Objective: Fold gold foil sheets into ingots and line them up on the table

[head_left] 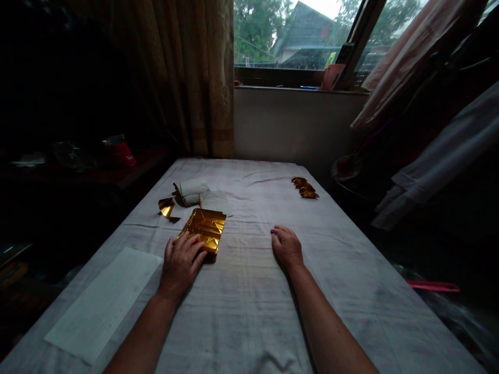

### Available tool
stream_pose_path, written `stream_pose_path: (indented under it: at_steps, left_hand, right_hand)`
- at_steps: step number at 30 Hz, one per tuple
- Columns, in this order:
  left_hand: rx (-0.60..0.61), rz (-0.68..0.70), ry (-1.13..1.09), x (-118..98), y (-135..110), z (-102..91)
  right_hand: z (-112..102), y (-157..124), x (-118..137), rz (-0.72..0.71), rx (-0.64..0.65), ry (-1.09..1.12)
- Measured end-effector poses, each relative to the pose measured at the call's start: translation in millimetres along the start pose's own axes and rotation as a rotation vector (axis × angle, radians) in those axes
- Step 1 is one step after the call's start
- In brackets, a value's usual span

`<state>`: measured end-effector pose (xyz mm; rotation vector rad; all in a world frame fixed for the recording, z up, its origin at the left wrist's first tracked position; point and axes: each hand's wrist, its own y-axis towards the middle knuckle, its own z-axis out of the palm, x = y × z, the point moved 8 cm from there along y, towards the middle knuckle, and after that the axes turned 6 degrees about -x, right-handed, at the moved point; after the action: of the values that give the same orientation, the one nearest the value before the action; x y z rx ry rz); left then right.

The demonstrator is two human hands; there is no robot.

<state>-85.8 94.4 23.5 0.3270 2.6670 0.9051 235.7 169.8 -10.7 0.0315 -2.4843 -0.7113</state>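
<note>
A stack of shiny gold foil sheets [211,226] lies left of centre on the cloth-covered table. My left hand [182,262] rests on its near left corner with fingers spread and laid flat. To the right, apart from the stack, my right hand [286,246] lies on the cloth, its fingers curled in and nothing visible in them. Behind the stack are a curved strip of gold foil [167,208] and pale crumpled paper [195,188]. Several folded gold foil pieces [304,188] sit in an overlapping row at the far right.
A long white paper sheet [105,301] lies on the left of the white tablecloth [241,311]. A curtain [202,78] and a window stand behind the table. Hanging clothes [440,150] are on the right. A red container [120,151] stands on a dark surface at left.
</note>
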Motion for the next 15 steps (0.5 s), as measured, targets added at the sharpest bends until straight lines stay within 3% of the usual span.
stream_pose_path:
  at_steps: [8,15]
  left_hand:
    - [0.001,0.086,-0.066,-13,-2,-2.2]
    - [-0.085,0.1,-0.096,-20,-1,-9.9]
  right_hand:
    - [1,1,-3,-0.007,-0.024,0.028]
    - [1,0,-5,-0.011,-0.049,0.052]
